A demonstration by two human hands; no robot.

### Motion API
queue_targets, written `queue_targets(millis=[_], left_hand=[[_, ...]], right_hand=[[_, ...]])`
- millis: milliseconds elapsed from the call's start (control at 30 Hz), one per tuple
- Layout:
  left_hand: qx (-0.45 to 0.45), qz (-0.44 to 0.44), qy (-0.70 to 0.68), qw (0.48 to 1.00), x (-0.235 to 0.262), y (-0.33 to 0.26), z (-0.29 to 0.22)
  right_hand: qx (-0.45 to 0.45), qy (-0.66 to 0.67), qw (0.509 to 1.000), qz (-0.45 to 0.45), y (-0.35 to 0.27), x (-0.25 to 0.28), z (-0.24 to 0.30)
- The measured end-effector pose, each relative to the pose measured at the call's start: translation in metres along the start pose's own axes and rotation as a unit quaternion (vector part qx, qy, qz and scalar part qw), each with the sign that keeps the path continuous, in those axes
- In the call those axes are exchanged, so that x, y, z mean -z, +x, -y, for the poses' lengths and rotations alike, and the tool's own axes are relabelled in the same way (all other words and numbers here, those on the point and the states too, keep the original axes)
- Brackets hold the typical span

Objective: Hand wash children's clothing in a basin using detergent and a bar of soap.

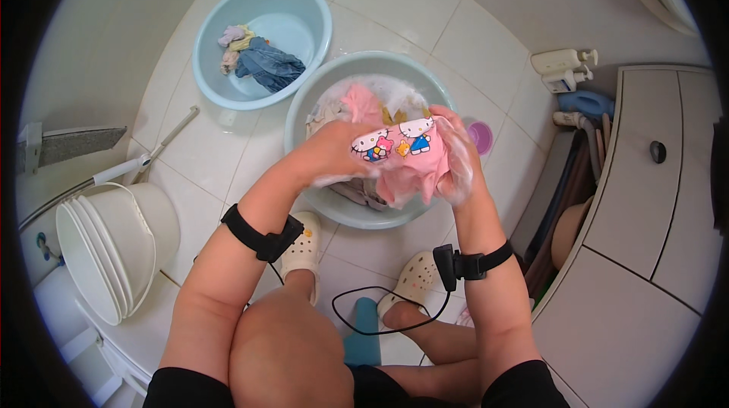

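A pink garment with cartoon cats printed on it [414, 169] is stretched between my two hands, above a light blue basin [304, 96]. My left hand [338, 151] grips its left side, the fingers mostly tucked behind the cloth. On the other side my right hand [459, 157], covered in white suds, is closed around the bunched fabric. The basin below holds foamy water with more clothes, among them a pink piece [363, 102] and a greyish one [353, 194]. What kind of garment I hold cannot be made out.
A second blue basin [319, 32] with several clothes, including a blue denim-like piece [269, 64], stands at the far left. White buckets [156, 218] and a mop [163, 138] are at left. A small purple bowl [480, 137] sits right of the near basin. A grey cabinet [607, 256] lines the right.
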State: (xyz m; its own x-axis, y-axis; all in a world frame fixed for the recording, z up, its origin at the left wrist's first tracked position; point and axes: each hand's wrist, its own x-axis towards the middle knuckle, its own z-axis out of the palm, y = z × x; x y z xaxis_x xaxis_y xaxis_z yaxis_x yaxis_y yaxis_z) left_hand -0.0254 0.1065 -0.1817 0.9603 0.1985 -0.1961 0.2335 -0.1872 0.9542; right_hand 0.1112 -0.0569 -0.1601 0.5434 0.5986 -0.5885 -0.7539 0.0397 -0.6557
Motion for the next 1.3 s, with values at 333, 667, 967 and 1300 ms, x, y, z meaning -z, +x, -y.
queue_targets(millis=[333, 667, 967, 1300], left_hand=[[0.149, -0.062, -0.425, 0.890, 0.003, 0.000, -0.005], [0.232, -0.159, -0.420, 0.863, -0.007, 0.014, 0.003], [0.161, -0.098, -0.390, 0.901, 0.000, 0.011, -0.003], [0.146, 0.058, -0.182, 0.971, -0.009, 0.013, -0.006]], right_hand=[[0.120, -0.162, 0.956, 0.215, -0.002, 0.016, 0.016], [-0.001, -0.072, 0.997, 0.005, 0.003, 0.005, 0.011], [0.245, -0.707, 0.649, 0.139, -0.010, 0.004, 0.011], [0.058, -0.198, 0.979, -0.003, 0.008, 0.031, -0.009]])
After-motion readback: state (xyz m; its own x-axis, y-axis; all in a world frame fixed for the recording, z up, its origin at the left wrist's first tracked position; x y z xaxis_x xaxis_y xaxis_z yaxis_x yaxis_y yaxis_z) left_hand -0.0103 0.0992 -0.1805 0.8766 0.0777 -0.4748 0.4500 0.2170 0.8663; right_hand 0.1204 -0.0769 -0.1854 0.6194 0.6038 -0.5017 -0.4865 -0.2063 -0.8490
